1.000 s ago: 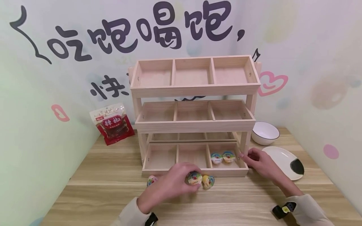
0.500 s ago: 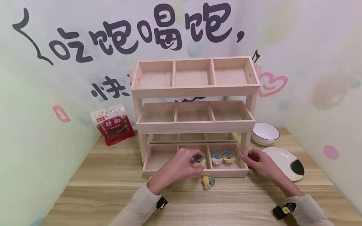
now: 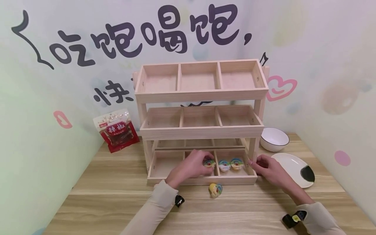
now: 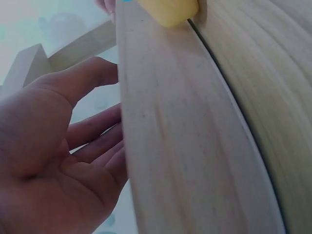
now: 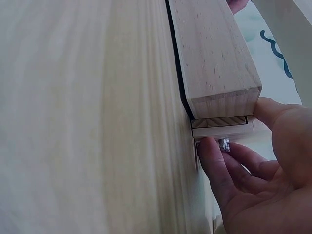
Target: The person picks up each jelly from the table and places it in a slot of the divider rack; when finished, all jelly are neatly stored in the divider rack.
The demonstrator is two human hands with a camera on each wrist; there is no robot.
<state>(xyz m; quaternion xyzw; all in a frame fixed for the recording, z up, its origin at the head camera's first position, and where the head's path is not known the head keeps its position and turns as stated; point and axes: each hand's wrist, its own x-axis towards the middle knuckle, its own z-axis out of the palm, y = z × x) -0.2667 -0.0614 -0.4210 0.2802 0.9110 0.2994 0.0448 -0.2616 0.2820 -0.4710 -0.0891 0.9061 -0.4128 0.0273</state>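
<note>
Jelly cup (image 3: 209, 163) in left hand (image 3: 191, 166) | right compartment: two cups (image 3: 230, 164)

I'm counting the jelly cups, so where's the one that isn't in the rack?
In the head view, the loose jelly cup lies on the table just in front of the rack's bottom tray, between the two arms, nearer the left hand.

Head overview; wrist close-ups at rack (image 3: 202, 130)
</note>
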